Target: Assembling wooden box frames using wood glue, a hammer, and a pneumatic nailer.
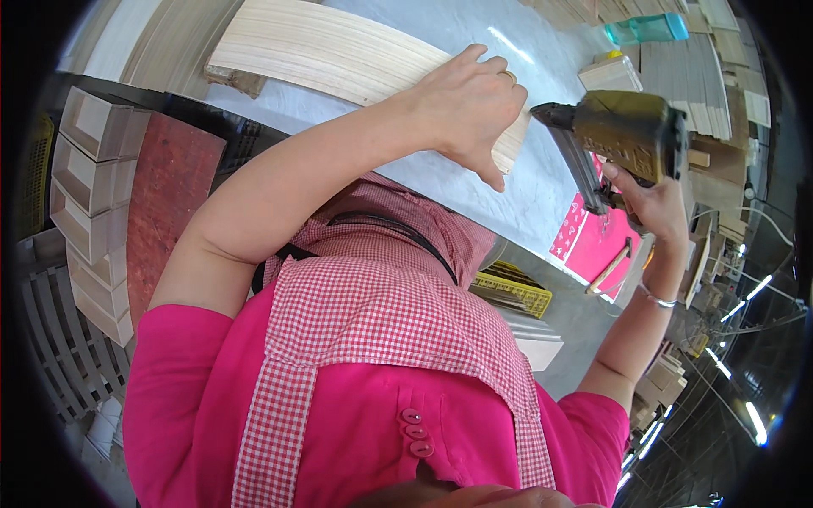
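Observation:
A long pale wooden board point(330, 52) with straight grain lies across the work table. My left hand point(476, 106) grips it near its right end, the thumb at the near edge and the fingers bent over toward the far side. To the right, my right hand point(648, 201) is wrapped round the handle of a nail gun point(622, 127) with a dark yellowish body and black magazine. Its nose points left, close to the board's right end but apart from it. The fingers of my right hand are partly hidden behind the handle.
The table top point(542, 199) is white marbled. A teal bottle point(648, 30), a small pale box point(610, 74) and stacked wooden strips point(686, 80) stand at the far right. Wooden box frames point(93, 203) are piled at left beside a red panel point(174, 195). A yellow crate point(512, 288) sits below the table.

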